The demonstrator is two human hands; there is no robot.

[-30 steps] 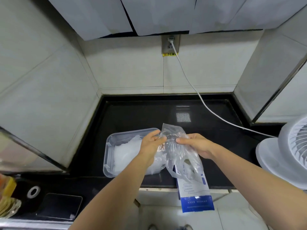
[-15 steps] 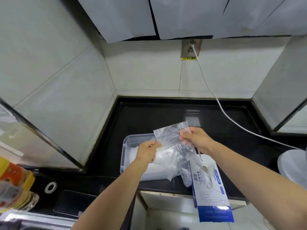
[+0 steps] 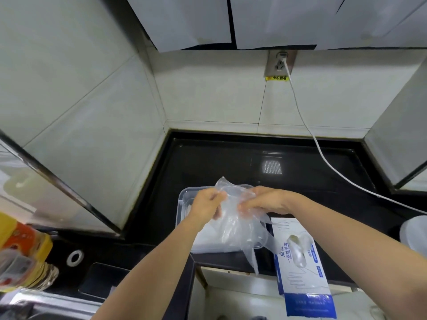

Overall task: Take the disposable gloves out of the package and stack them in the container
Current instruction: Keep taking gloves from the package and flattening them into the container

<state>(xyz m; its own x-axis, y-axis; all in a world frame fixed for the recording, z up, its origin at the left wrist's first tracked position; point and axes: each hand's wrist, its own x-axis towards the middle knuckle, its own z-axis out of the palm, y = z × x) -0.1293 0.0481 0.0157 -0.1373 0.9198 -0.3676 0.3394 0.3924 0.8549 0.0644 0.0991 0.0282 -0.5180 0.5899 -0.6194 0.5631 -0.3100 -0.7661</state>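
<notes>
Left hand (image 3: 206,204) pinches one edge of a thin clear glove (image 3: 233,220) w/ curled fingers, and the right hand (image 3: 265,199) grasps the other edge in the same manner. Neither hand is free.

Both hands hang right above the container (image 3: 180,212), which sits on the black counter (image 3: 231,162). So the drop point lies straight below the hands, not to the side. The glove's long axis runs from the hands down and toward the person. Its loose tail trails over the container's near-right corner and past the counter edge. My judgement: the tail must come back over the container before the glove can be laid flat. The left hand is nearer to the container's left wall, the right hand nearer to the package (image 3: 300,262). The package lies just beside the container on the right, partly over the counter edge.

Count: 2 hands, 1 glove held (maybe more layers, cannot tell), 1 container w/ a white stack of gloves (image 3: 208,239) already inside, number not countable, 1 package. Approx. at the package opening one glove tip (image 3: 298,248) seems to poke out.
</notes>
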